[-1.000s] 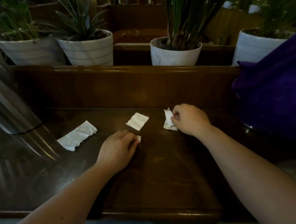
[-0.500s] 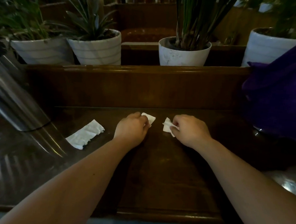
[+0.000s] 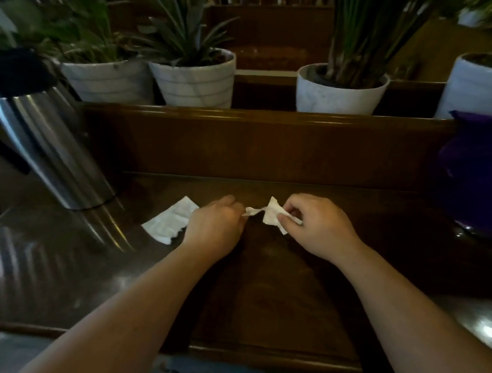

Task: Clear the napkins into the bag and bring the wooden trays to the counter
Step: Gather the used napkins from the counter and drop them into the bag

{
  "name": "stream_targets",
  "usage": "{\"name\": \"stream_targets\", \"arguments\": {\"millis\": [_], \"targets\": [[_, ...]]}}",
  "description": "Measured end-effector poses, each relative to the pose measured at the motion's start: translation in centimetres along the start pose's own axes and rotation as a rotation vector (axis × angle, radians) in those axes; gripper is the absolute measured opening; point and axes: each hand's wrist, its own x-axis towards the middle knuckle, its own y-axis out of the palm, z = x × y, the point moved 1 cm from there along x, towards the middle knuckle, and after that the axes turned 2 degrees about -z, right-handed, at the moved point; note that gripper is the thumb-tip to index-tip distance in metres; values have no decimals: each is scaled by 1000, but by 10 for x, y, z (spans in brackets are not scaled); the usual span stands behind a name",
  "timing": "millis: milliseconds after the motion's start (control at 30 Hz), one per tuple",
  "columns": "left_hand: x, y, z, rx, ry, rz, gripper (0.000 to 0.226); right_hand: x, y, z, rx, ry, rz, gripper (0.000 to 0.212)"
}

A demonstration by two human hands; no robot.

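Observation:
My left hand [image 3: 214,224] is closed on a small white napkin [image 3: 253,211], whose twisted end sticks out to the right of the fingers. My right hand [image 3: 316,227] pinches a second crumpled napkin [image 3: 272,214], and the two napkins touch between my hands. A third napkin [image 3: 170,224] lies flat on the dark wooden table [image 3: 276,287], just left of my left hand. A purple bag [image 3: 479,175] stands at the right edge. No wooden tray can be made out.
A steel thermos jug [image 3: 50,150] leans in at the left. Behind a wooden ledge [image 3: 265,116] stand several white plant pots [image 3: 193,81]. The table's near edge [image 3: 273,356] runs across the bottom.
My left hand moved up and took the middle napkin, then both hands came together at the centre with their napkins. The long napkin on the left stayed put.

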Motion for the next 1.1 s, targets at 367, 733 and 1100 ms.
{"name": "stream_targets", "arguments": {"millis": [367,733,1100], "targets": [[-63,-34,109,51,-208,-112,23,27,49,76,35,-39,12,17],[-63,-18,124,12,-193,-24,38,21,67,96,55,23,-78,18],[-58,-18,126,-35,-80,-36,25,13,66,105,35,98,-66,18]]}}
